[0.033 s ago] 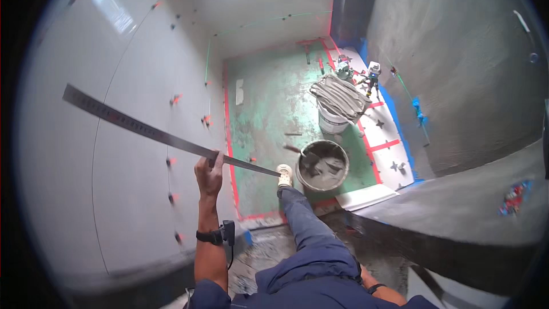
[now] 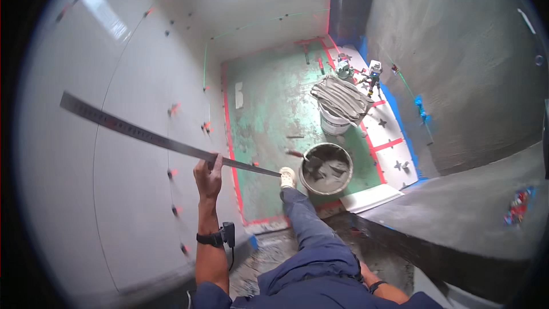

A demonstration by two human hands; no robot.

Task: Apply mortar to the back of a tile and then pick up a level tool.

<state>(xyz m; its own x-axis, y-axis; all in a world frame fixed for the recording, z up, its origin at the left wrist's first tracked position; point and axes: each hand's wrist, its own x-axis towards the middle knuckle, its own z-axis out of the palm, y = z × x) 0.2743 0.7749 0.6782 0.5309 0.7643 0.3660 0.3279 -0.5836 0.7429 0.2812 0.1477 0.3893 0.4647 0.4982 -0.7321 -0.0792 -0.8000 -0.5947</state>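
My left hand (image 2: 208, 175) is closed around a long metal ruler (image 2: 154, 139). The ruler slants from the upper left, in front of the grey wall panels, down to the right toward my shoe (image 2: 287, 177); whether its lower end touches anything I cannot tell. A dark band with a small box (image 2: 219, 236) is strapped on my left wrist. At the lower right my right forearm (image 2: 384, 287) shows with a dark wristband, and my right hand (image 2: 366, 273) rests by my hip, its fingers hidden.
A bucket of grey mortar (image 2: 326, 169) with a trowel handle stands by my shoe. Behind it, grey cloth (image 2: 342, 98) covers a white bucket (image 2: 333, 123). A small tripod device (image 2: 374, 71) stands on the right ledge. Red-orange clips (image 2: 172, 174) stick out of the left wall's joints.
The view has shifted slightly, so the floor and buckets sit a little farther right. My left hand keeps its hold on the ruler.
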